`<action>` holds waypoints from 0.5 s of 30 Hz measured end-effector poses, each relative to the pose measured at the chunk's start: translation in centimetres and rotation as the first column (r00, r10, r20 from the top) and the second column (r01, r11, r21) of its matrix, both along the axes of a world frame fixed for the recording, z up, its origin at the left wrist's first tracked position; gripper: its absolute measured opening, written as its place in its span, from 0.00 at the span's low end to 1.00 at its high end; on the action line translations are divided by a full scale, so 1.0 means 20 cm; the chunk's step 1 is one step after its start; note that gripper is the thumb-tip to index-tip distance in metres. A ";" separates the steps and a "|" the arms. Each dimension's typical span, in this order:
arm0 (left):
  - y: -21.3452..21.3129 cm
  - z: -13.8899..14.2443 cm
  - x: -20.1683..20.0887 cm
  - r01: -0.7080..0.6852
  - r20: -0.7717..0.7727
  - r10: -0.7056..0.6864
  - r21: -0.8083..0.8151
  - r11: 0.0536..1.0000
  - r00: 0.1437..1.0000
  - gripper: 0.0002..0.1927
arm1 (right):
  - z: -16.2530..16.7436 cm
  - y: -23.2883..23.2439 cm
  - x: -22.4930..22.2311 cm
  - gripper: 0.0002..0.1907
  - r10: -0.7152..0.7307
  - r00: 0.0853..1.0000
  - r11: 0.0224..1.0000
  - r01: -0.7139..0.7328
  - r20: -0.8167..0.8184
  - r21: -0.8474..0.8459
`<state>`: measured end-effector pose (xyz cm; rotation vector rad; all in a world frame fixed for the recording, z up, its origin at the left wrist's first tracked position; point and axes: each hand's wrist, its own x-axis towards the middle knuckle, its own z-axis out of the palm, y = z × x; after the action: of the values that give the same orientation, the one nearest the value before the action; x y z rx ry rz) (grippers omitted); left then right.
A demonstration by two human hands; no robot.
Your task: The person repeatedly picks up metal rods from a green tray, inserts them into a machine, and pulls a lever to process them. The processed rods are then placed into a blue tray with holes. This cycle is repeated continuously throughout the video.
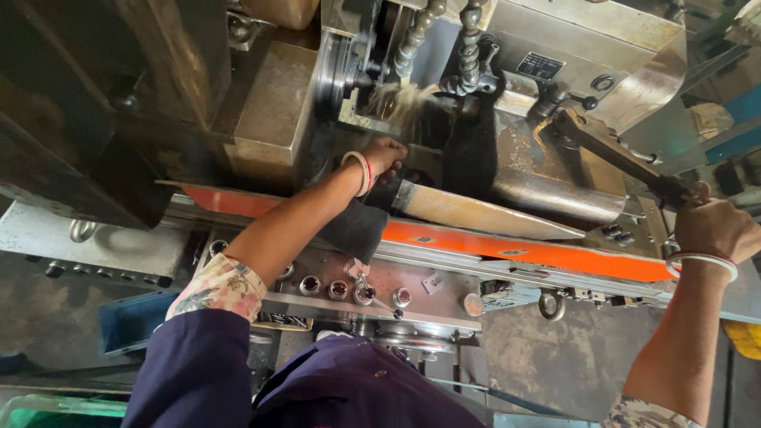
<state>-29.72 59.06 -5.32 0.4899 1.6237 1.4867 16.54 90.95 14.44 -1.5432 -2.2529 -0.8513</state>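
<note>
Before you stands the machine (277,103), its orange rail (507,250) running across; below sits a panel (372,289) of knobs, and the floor (571,357) beneath is stained.

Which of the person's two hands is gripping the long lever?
The right hand, at the right edge of the view, grips the end of the dark lever. The left hand instead reaches into the machine's middle, below the coolant stream.

Oily, glossy metal machine (555,170); dark matt metal lever (610,150).
</note>
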 end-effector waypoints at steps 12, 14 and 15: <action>0.22 0.23 -0.04 -0.292 0.117 0.274 0.186 0.938 0.954 0.04 | 0.00 0.01 0.02 0.41 -0.009 1.000 0.998 0.009 -0.003 -0.063; 0.29 0.28 -0.04 -0.353 0.197 0.318 0.181 0.918 0.928 0.04 | 0.00 0.03 0.03 0.41 -0.008 1.000 0.999 0.008 0.003 -0.043; 0.32 0.31 -0.06 -0.382 0.234 0.337 0.180 0.907 0.912 0.05 | 0.00 0.03 0.03 0.42 -0.018 1.000 0.998 0.018 0.000 -0.053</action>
<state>-30.84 65.41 0.82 0.1526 1.4485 1.9433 17.15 91.64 14.36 -1.5891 -2.2816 -0.8025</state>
